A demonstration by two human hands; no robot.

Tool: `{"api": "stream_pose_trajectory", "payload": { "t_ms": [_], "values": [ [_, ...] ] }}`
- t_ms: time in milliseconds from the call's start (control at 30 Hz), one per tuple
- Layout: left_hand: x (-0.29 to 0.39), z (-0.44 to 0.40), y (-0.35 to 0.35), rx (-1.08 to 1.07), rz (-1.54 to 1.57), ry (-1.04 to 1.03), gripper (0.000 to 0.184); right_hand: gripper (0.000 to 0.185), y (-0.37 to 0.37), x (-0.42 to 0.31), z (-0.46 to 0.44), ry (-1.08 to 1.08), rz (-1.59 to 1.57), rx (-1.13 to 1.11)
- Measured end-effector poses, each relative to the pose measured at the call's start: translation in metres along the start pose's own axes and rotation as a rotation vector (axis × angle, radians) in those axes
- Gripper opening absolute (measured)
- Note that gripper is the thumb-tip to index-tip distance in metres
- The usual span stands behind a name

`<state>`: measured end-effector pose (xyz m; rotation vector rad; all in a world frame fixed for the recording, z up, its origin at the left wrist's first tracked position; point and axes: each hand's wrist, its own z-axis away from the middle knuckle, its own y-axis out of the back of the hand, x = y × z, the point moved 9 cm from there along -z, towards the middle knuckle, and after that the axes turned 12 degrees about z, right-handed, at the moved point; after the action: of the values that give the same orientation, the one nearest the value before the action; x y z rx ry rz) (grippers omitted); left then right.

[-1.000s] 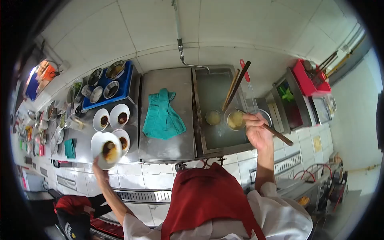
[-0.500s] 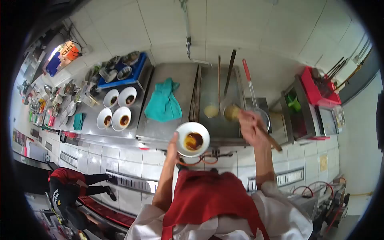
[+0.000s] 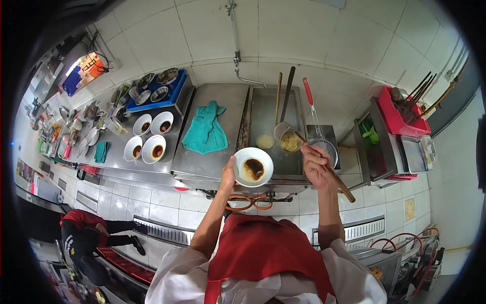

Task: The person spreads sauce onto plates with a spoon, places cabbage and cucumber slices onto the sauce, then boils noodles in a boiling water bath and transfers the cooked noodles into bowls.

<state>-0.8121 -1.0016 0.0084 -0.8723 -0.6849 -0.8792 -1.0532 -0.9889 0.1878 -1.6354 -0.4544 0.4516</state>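
Note:
A white bowl (image 3: pixel 254 167) with dark sauce and pale liquid in it is held at its left rim by my left hand (image 3: pixel 229 175), in front of the cooking vat (image 3: pixel 277 106). My right hand (image 3: pixel 318 167) is closed around a wooden-handled tool (image 3: pixel 342 187), whose far end reaches a strainer basket with yellow noodles (image 3: pixel 289 142) in the vat. Beside that basket, another strainer (image 3: pixel 265 140) sits in the cloudy water. On the left counter stand several white bowls (image 3: pixel 153 149) with dark sauce.
A teal cloth (image 3: pixel 205 129) lies on the metal cover left of the vat. A red-handled strainer (image 3: pixel 326 150) rests to the right. Farther left is a blue tray (image 3: pixel 161 96) of metal bowls; a red bin (image 3: pixel 400 114) stands right. Another person (image 3: pixel 83 238) bends at lower left.
My left hand has brought the bowl from the left counter to the front of the vat, now farther up than half a second ago. My right hand stays on the wooden handle.

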Motion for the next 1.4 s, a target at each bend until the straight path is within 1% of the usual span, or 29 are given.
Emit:
{"api": "stream_pose_trajectory", "payload": {
  "t_ms": [33,67,133,267,333,367,400,467,500,567,600,667,700,733,800,867,967,1033,1200,1267,1300,1333,1400],
  "values": [
    [0.001,0.000,-0.002,-0.033,-0.073,0.039,0.055,0.020,0.001,-0.007,-0.003,0.024,-0.033,0.004],
    [-0.001,0.000,-0.002,-0.034,-0.073,0.038,0.055,0.020,-0.004,-0.007,-0.005,0.024,-0.033,0.004],
    [0.000,-0.006,-0.003,-0.035,-0.036,-0.022,0.055,0.021,-0.019,-0.004,-0.006,0.002,-0.046,0.000],
    [-0.012,-0.020,-0.016,-0.036,0.020,-0.034,0.053,0.019,-0.037,0.005,0.012,-0.017,0.014,0.026],
    [-0.008,-0.016,-0.040,-0.115,-0.081,0.008,0.052,0.017,-0.038,0.017,0.035,-0.112,0.122,-0.011],
    [-0.012,-0.019,-0.049,-0.171,-0.094,0.074,0.052,0.014,-0.021,0.017,0.049,-0.103,0.179,0.175],
    [-0.014,-0.025,-0.058,-0.167,-0.089,0.074,0.052,0.014,-0.020,0.023,0.058,-0.109,0.180,0.177],
    [-0.023,-0.036,-0.079,-0.175,0.059,0.066,0.053,0.010,0.003,0.027,0.081,-0.109,0.641,0.398],
    [-0.022,-0.038,-0.086,-0.170,0.061,0.067,0.053,0.010,0.020,0.027,0.089,-0.115,0.640,0.399],
    [-0.021,-0.039,-0.106,-0.244,0.083,0.122,0.055,0.006,0.050,0.030,0.095,-0.142,0.679,0.121],
    [-0.016,-0.042,-0.112,-0.242,0.087,0.119,0.055,0.006,0.058,0.031,0.098,-0.148,0.681,0.120],
    [-0.011,-0.043,-0.125,-0.313,0.094,0.129,0.056,0.004,0.068,0.037,0.102,-0.158,0.723,0.068],
    [-0.011,-0.050,-0.131,-0.429,0.079,0.150,0.057,0.003,0.077,0.040,0.101,-0.181,0.773,0.093],
    [-0.010,-0.056,-0.132,-0.424,0.083,0.148,0.057,0.003,0.082,0.041,0.097,-0.187,0.773,0.093],
    [0.002,-0.044,-0.140,-0.410,0.104,0.176,0.057,0.003,0.078,0.046,0.085,-0.197,0.794,0.014],
    [0.013,-0.034,-0.143,-0.371,0.145,0.161,0.057,0.002,0.087,0.046,0.080,-0.221,0.773,0.019],
    [0.021,-0.032,-0.136,-0.356,0.189,0.168,0.057,0.005,0.085,0.048,0.073,-0.216,0.764,-0.049],
    [0.024,-0.027,-0.128,-0.333,0.109,0.153,0.057,0.006,0.088,0.047,0.071,-0.230,0.758,-0.072],
    [0.019,-0.025,-0.113,-0.286,0.129,0.124,0.056,0.008,0.064,0.045,0.060,-0.255,0.697,-0.165],
    [0.015,-0.034,-0.104,-0.254,0.143,0.103,0.055,0.008,0.054,0.040,0.057,-0.208,0.630,-0.137],
    [0.010,-0.042,-0.099,-0.253,0.146,0.101,0.055,0.006,0.045,0.038,0.060,-0.188,0.523,-0.130],
    [0.007,-0.050,-0.096,-0.286,0.196,0.085,0.056,0.006,0.033,0.035,0.062,-0.193,0.524,-0.129],
    [0.008,-0.049,-0.088,-0.312,0.252,0.072,0.056,0.004,-0.005,0.023,0.069,-0.143,0.235,-0.164]
  ]
}}
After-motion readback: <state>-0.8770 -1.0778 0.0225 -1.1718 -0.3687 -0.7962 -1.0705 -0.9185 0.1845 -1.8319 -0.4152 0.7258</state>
